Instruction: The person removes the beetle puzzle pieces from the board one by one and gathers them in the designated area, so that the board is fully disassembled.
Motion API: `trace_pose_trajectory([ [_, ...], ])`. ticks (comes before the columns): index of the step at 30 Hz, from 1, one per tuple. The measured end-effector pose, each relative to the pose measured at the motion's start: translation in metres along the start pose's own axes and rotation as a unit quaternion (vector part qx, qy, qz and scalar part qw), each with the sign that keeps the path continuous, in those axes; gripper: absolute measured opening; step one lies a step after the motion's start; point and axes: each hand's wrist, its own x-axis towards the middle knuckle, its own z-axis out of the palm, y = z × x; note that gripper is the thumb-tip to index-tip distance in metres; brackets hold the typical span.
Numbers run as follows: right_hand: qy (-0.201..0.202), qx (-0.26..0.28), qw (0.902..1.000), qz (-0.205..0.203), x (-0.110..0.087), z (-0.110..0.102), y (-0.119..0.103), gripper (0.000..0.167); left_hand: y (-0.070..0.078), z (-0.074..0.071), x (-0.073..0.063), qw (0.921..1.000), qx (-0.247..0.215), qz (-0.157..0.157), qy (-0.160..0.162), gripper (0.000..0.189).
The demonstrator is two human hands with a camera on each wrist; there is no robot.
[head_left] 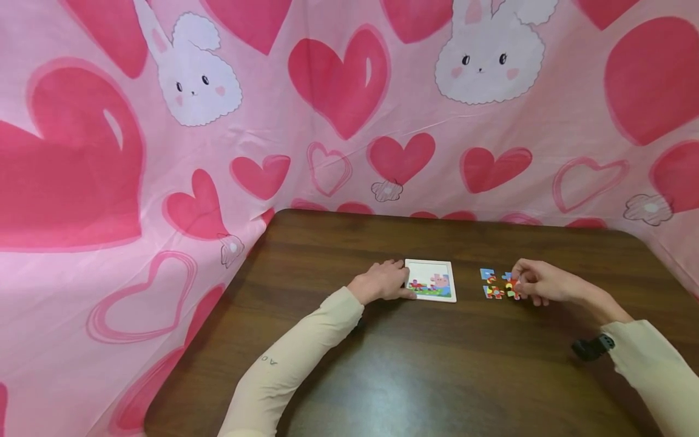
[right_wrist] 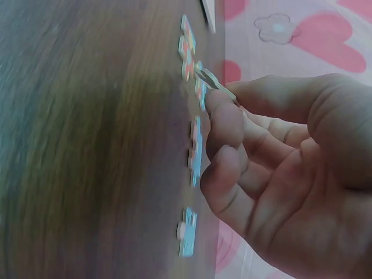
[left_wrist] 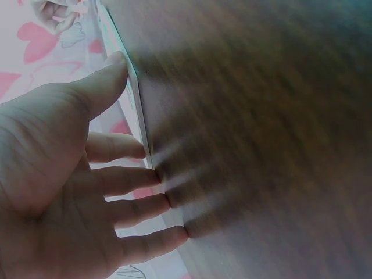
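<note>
A square white puzzle tray (head_left: 428, 270) lies flat on the table, its lower part filled with picture pieces, including a pink pig's head (head_left: 440, 281). Fingers fairly straight and spread, my left hand (head_left: 384, 280) rests at the tray's left edge, its thumb by the near corner. To the right of the tray, my right hand (head_left: 543, 283) pinches a jigsaw piece (right_wrist: 216, 83) between thumb and index finger, tilted just over the loose pieces. Those blue, red and yellow jigsaw pieces (head_left: 493, 292) lie in a small cluster under and beside the right fingertips.
The dark wooden table (head_left: 426, 370) has rounded corners. A pink cloth (head_left: 338, 200) with hearts and rabbits hangs behind it and along its left side. A black band (head_left: 593, 348) sits on the right wrist at the sleeve's end.
</note>
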Motion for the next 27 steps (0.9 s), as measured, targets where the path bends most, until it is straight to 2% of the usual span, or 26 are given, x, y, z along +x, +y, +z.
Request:
trace_pose_trajectory([
  [7,-0.026,0.005,0.9987,0.044,-0.006,-0.002,0.007,0.018,0.000,0.000,-0.001,1.0000,-0.005,-0.003,-0.002,0.067],
  [10,-0.032,0.008,0.9981,0.051,-0.007,-0.001,0.009,0.019,0.001,0.000,-0.001,1.0000,-0.003,-0.002,-0.001,0.066],
  [16,-0.033,-0.003,0.9964,0.078,-0.005,0.001,0.007,0.024,0.001,0.001,-0.001,1.0000,0.000,-0.002,0.001,0.065],
  [23,-0.030,-0.047,0.9918,0.115,0.001,0.000,0.000,0.027,0.001,0.000,-0.001,1.0000,0.001,-0.003,0.000,0.069],
  [27,-0.020,-0.062,0.9917,0.111,0.005,0.001,-0.004,0.026,0.001,-0.001,-0.002,1.0000,0.004,-0.003,0.001,0.068],
])
